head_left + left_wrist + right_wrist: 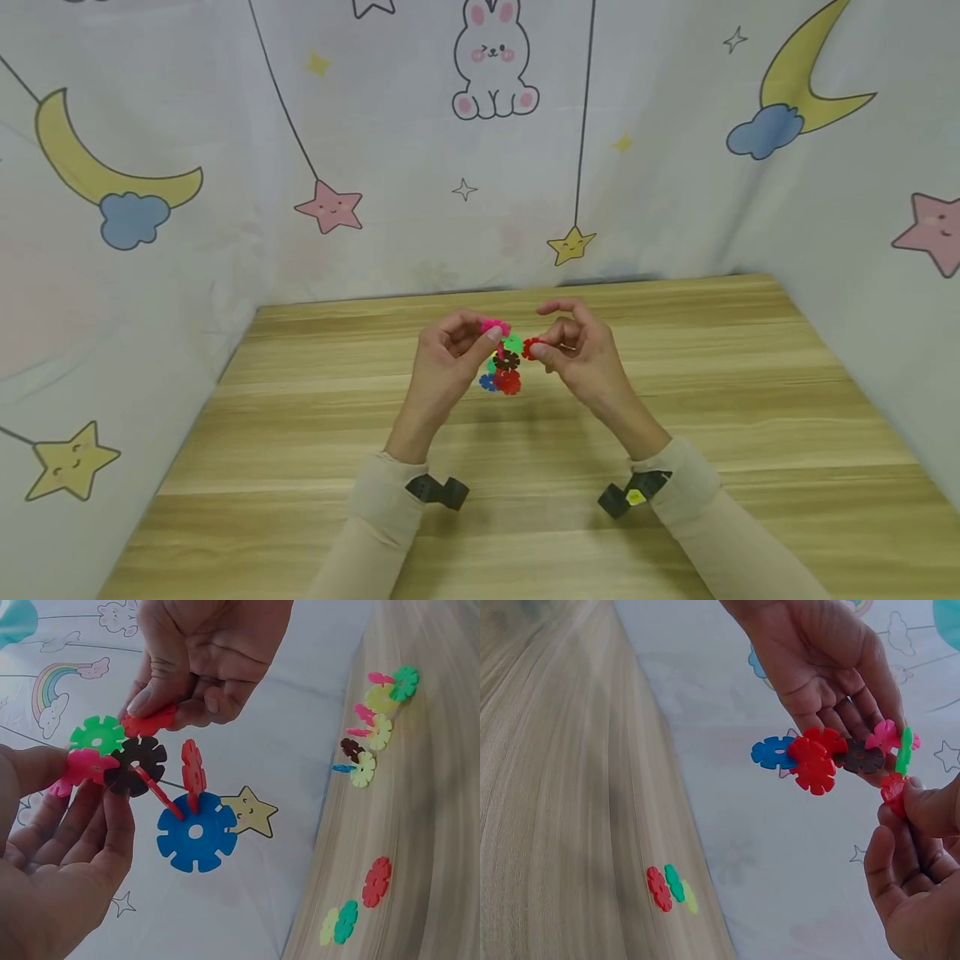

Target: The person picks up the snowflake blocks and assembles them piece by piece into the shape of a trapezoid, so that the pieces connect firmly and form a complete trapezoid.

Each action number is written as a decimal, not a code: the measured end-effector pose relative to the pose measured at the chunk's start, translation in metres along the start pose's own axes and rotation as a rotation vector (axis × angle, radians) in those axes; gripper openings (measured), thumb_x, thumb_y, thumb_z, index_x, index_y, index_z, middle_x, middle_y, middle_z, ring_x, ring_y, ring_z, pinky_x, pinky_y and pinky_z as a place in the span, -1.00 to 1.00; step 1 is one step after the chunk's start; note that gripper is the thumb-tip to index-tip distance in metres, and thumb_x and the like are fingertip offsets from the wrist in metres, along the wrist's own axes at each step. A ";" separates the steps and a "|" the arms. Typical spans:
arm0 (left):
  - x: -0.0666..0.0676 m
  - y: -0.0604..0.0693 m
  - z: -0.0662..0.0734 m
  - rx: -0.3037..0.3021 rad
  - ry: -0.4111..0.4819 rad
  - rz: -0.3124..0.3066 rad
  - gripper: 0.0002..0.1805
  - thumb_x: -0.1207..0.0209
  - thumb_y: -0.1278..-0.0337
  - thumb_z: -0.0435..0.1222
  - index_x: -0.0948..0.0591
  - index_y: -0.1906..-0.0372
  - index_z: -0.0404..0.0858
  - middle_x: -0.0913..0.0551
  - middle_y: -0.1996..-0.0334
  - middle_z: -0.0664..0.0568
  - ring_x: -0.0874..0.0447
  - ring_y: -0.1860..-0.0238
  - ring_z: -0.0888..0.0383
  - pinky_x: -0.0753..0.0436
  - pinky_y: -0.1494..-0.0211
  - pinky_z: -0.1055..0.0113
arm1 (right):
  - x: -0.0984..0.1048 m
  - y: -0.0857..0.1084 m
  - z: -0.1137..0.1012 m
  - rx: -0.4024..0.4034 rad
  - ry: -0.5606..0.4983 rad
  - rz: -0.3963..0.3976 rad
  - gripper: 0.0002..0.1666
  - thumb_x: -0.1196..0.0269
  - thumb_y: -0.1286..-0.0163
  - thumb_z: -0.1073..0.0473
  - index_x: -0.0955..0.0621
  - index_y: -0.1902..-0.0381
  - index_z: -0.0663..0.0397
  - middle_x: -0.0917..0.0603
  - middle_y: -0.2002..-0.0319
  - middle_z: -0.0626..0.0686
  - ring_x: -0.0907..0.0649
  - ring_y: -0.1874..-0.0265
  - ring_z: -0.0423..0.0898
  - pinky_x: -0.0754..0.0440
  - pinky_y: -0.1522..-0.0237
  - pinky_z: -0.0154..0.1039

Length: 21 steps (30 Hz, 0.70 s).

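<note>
Above the table, my left hand point(448, 354) pinches a pink snowflake disc point(88, 766) between thumb and fingers. That disc belongs to a linked cluster of notched plastic discs. A green disc point(97, 736) and a black-brown disc point(137, 766) join near the pink one. Farther out hang two red discs, one seen face-on point(814, 766), and a blue disc point(196, 832). My right hand point(588, 354) pinches another red disc point(150, 720) by its edge, against the green disc. Whether these two are slotted together is hard to tell.
On the wooden table point(525, 533) a row of discs, including a yellow one point(382, 731), appears in the left wrist view. Apart from it lie a red disc point(376, 882), a green disc point(346, 922) and a yellow disc point(328, 927). A printed curtain point(420, 142) encloses the table.
</note>
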<state>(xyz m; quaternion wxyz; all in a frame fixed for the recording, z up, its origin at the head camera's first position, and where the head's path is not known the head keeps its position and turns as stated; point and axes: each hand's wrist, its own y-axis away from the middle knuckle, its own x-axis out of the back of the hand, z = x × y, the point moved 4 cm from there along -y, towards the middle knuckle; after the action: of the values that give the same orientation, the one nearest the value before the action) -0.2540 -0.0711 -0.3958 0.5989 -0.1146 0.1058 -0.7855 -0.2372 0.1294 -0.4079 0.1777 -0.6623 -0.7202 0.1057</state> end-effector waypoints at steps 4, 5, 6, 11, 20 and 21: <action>-0.001 0.000 0.001 -0.007 -0.002 0.009 -0.81 -0.32 -0.46 -0.36 -0.71 -0.02 -0.40 -0.82 0.01 -0.26 -0.84 0.01 -0.07 -0.80 -0.10 0.39 | 0.000 0.000 -0.003 0.006 -0.011 -0.004 -0.47 -0.36 -0.40 0.52 -0.51 -0.27 0.24 -0.66 0.47 -0.14 -0.61 0.52 -0.14 -0.63 0.39 -0.33; -0.001 0.000 0.001 -0.008 -0.006 0.009 -0.80 -0.32 -0.47 -0.35 -0.71 -0.02 -0.40 -0.82 0.01 -0.26 -0.84 0.00 -0.11 -0.80 -0.10 0.38 | 0.000 0.000 -0.003 0.006 -0.011 -0.005 -0.47 -0.36 -0.40 0.52 -0.51 -0.27 0.24 -0.65 0.47 -0.14 -0.60 0.52 -0.14 -0.62 0.39 -0.34; -0.001 0.000 0.002 -0.009 -0.008 0.010 -0.80 -0.32 -0.47 -0.35 -0.71 -0.02 -0.40 -0.82 0.01 -0.25 -0.83 -0.02 -0.15 -0.80 -0.11 0.38 | 0.000 0.000 -0.004 0.007 -0.011 -0.005 -0.47 -0.36 -0.40 0.52 -0.50 -0.27 0.24 -0.65 0.47 -0.14 -0.60 0.52 -0.14 -0.62 0.39 -0.35; -0.002 0.000 0.002 -0.011 -0.013 0.017 -0.80 -0.32 -0.47 -0.34 -0.72 -0.02 -0.39 -0.82 0.03 -0.20 -0.84 -0.01 -0.11 -0.81 -0.11 0.36 | 0.000 0.001 -0.006 0.007 -0.014 -0.002 -0.47 -0.36 -0.40 0.53 -0.51 -0.27 0.25 -0.64 0.47 -0.13 -0.59 0.52 -0.15 -0.61 0.40 -0.35; -0.012 0.002 -0.001 -0.024 -0.011 0.028 -0.83 -0.36 -0.43 -0.33 -0.72 0.04 -0.37 -0.82 0.08 -0.21 -0.83 0.15 0.21 -0.82 -0.03 0.36 | -0.001 0.003 -0.004 -0.001 0.024 0.068 -0.52 -0.33 -0.36 0.59 -0.53 -0.18 0.26 -0.60 0.53 -0.12 -0.53 0.58 -0.17 -0.53 0.50 -0.36; -0.013 0.002 -0.001 -0.026 -0.011 0.030 -0.83 -0.36 -0.43 -0.33 -0.72 0.06 -0.37 -0.82 0.08 -0.20 -0.84 0.15 0.20 -0.82 -0.03 0.36 | -0.001 0.003 -0.003 -0.011 0.024 0.086 -0.53 -0.32 -0.34 0.61 -0.54 -0.15 0.25 -0.59 0.54 -0.12 -0.52 0.59 -0.18 -0.51 0.51 -0.37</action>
<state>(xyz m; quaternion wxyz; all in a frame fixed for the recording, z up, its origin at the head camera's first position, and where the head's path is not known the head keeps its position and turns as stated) -0.2489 -0.0588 -0.3983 0.6098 -0.1253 0.1145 -0.7742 -0.2328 0.1283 -0.4068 0.1780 -0.6948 -0.6894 0.1014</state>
